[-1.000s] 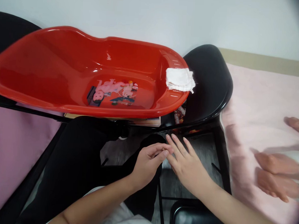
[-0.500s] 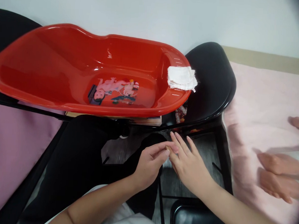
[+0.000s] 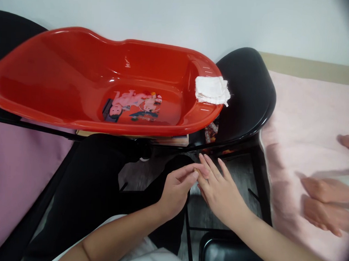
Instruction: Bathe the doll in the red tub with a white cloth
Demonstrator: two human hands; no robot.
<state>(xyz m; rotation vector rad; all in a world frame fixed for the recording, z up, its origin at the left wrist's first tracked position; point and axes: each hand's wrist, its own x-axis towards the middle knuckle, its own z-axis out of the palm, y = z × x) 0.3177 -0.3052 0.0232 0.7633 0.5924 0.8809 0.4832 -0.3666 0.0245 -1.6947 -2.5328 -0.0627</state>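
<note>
left hand point(image 3: 175, 189): fingers curled, thumb and forefinger tips pinched against the right forefinger; can't tell if a small tan bit sits in the pinch.
right hand point(image 3: 222, 191): open, fingers straight and spread, palm down, grasping nothing.
change: a second ago the left fingertips only brush the right fingers; now the pinch is closed on them. Both hands sit a touch higher and to the right. Almost no shift in the last half second.
where: hands meet over the lap, just below the front edge of the black chair point(image 3: 246, 91).
red tub point(image 3: 104, 127): beyond the hands, unmoved.
white cloth point(image 3: 212, 89): folded on the tub's right rim, untouched.
pink blanket point(image 3: 304, 114): at right, blurred doll-like limbs point(image 3: 326, 191) on it.
</note>
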